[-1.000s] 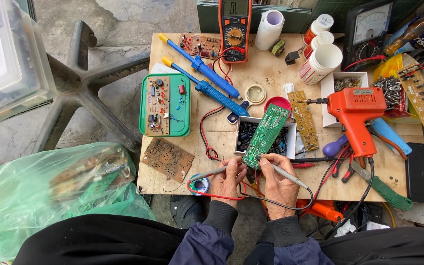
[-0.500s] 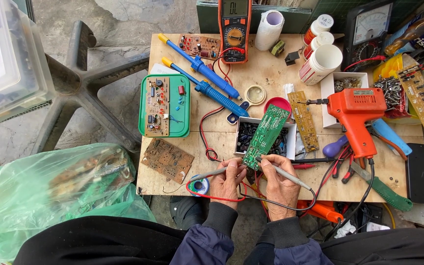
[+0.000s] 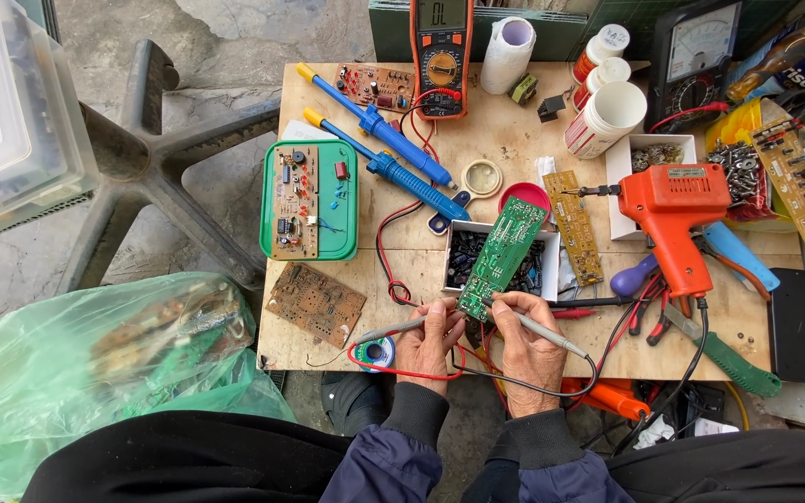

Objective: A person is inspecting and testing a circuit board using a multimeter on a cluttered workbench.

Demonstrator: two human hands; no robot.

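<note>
The green circuit board (image 3: 502, 256) leans just above both hands: the left hand (image 3: 429, 340) grips its lower edge, the right hand (image 3: 525, 349) pinches a grey probe (image 3: 528, 326) against it.

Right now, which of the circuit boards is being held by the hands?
The long green board, propped on the white box of parts. Both hands, left and right, meet at its near end; the others lie untouched.

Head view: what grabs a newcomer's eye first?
The green circuit board at the middle, propped on a box of dark parts, with the left hand and right hand each holding a probe at its lower end. Next, the orange soldering gun lying to the right, and the orange multimeter at the table's far edge.
</note>
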